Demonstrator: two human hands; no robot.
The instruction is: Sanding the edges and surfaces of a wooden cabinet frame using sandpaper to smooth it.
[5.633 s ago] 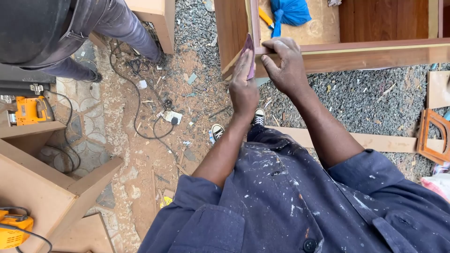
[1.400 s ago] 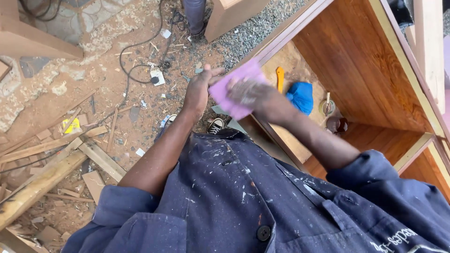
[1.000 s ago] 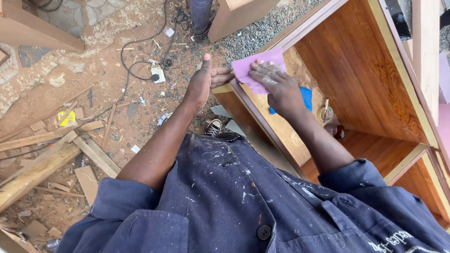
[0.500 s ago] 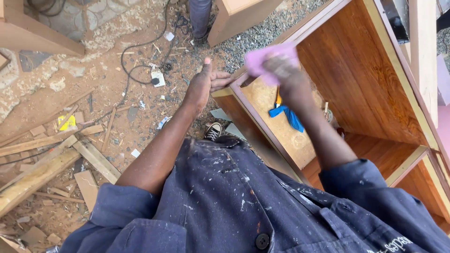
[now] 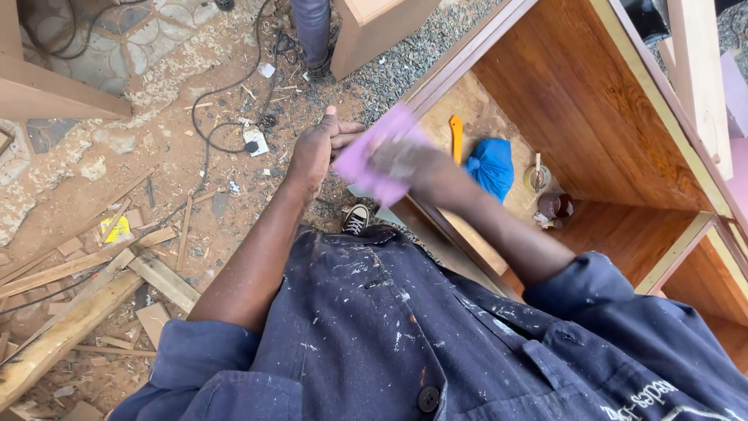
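Step in hand: rubbing the pink sheet (image 5: 374, 160) along the front edge of the wooden cabinet (image 5: 592, 140), by the look of it.
Doing it well: keep the sheet flat on the edge, stroke along its length, press evenly, brace the frame with the other hand; judged only from the pose.
Pink sheet: at about 12 o'clock from the chest, on the cabinet's near left edge, blurred.
Right hand (image 5: 405, 160): on top of the sheet, grip pressed down on it, fingers smeared by blur; clamped on the sheet rather than spread open.
Left hand (image 5: 315, 148): just at 9 o'clock of the sheet, fingers extended toward it, thumb up; touching the cabinet edge or the sheet, cannot tell which, and whether closed on anything cannot be told.
Inside the cabinet: blue bag (image 5: 491, 164) at 3 o'clock of the right hand, yellow-handled tool (image 5: 456, 132) beside it, small jar (image 5: 555, 206) further right.
Ground: wood offcuts (image 5: 93, 273) at 8 o'clock, black cable (image 5: 234, 125) at 10 o'clock, black-and-white shoe (image 5: 356, 220) below the hands.
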